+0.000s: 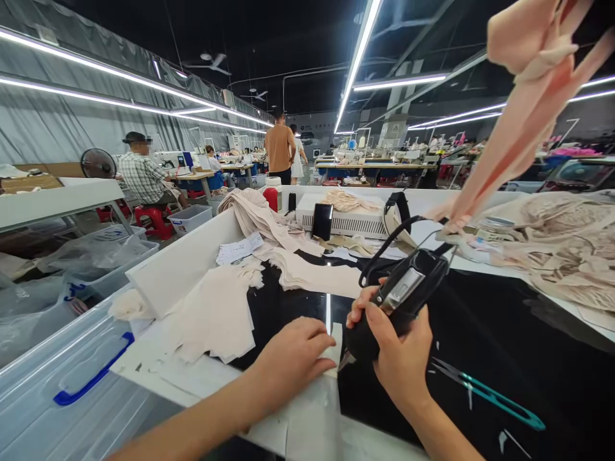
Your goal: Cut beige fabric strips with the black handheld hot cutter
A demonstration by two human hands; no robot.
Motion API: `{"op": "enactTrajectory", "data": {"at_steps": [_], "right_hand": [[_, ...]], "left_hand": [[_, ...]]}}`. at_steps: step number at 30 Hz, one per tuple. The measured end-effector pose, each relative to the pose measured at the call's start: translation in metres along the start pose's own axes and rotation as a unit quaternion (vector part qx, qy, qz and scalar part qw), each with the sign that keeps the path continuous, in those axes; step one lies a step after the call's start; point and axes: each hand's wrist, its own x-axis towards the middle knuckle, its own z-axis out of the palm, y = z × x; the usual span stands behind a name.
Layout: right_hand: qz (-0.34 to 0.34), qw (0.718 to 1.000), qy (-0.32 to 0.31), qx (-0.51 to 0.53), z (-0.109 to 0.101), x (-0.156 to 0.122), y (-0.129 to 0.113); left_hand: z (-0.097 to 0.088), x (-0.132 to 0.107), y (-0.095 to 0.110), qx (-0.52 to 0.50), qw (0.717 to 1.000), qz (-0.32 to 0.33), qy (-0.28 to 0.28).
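Note:
My right hand [401, 358] is wrapped around a black corded hand tool [403, 291] with a silver plate on its side. The tool is tilted, its rounded lower end low over the black work surface [490, 320]. A knotted pink fabric strip [504, 141] reaches down to the tool's upper end. My left hand [293, 362] is open, palm down, fingers stretched toward a narrow pale strip [336, 339] beside the tool's tip. Whether its fingertips press on the strip, I cannot tell. Teal-handled thread snips [500, 394] lie to the right of my right hand.
Stacked pale fabric pieces [211, 314] lie on the left, with more cut pieces [317, 275] behind. A phone [322, 221] leans on a white vented box [355, 221]. Bunched fabric [571, 250] covers the back right. A lidded plastic bin [72, 390] stands left; people sit and walk beyond.

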Motion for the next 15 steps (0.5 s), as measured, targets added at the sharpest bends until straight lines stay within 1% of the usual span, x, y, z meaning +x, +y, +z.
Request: {"op": "enactTrajectory", "data": {"at_steps": [2, 4, 7, 9, 11, 13, 15], "right_hand": [[0.003, 1.0, 0.0, -0.008, -0.001, 0.0, -0.001], [0.003, 1.0, -0.002, -0.014, -0.002, -0.001, -0.002], [0.001, 1.0, -0.004, -0.02, -0.003, -0.002, -0.005], [0.003, 1.0, -0.002, -0.022, -0.004, -0.001, -0.007], [0.005, 1.0, 0.003, -0.025, -0.005, 0.0, -0.01], [0.004, 1.0, 0.009, -0.027, -0.005, 0.002, -0.013], [0.003, 1.0, 0.015, -0.027, -0.006, 0.004, -0.016]], "left_hand": [[0.006, -0.011, 0.013, 0.067, 0.998, 0.006, 0.021], [0.014, -0.02, 0.022, 0.124, 0.992, 0.025, 0.017], [0.025, -0.027, 0.026, 0.163, 0.986, 0.036, 0.023], [0.028, -0.029, 0.024, 0.154, 0.987, 0.024, 0.035], [0.027, -0.03, 0.018, 0.128, 0.991, 0.019, 0.041], [0.021, -0.032, 0.009, 0.096, 0.994, 0.035, 0.039], [0.012, -0.034, -0.004, 0.064, 0.995, 0.072, 0.027]]}}
